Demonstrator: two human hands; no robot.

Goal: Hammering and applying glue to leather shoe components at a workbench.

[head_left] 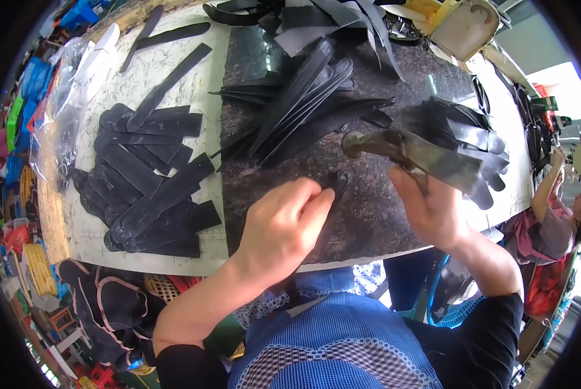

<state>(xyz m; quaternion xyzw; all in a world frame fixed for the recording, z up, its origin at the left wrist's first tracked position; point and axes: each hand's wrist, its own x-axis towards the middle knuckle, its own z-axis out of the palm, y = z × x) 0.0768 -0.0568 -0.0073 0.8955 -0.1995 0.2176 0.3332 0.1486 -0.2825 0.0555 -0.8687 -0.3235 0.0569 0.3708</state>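
Observation:
My right hand is closed around a hammer, a worn metal one with a round face at one end and a broad, flat tail at the other. It is held raised over the dark stone slab. My left hand is closed, thumb against fingers, on a black strip whose gathered tip pokes out past the thumb onto the slab. The rest of that strip is hidden by the hand. Just beyond lies a fanned pile of black strips with pleated, rounded ends.
A heap of flat black strips covers the white tabletop left of the slab. More strips lie at the slab's right edge. Black offcuts are piled at the back, near a beige tray. Another person sits at far right.

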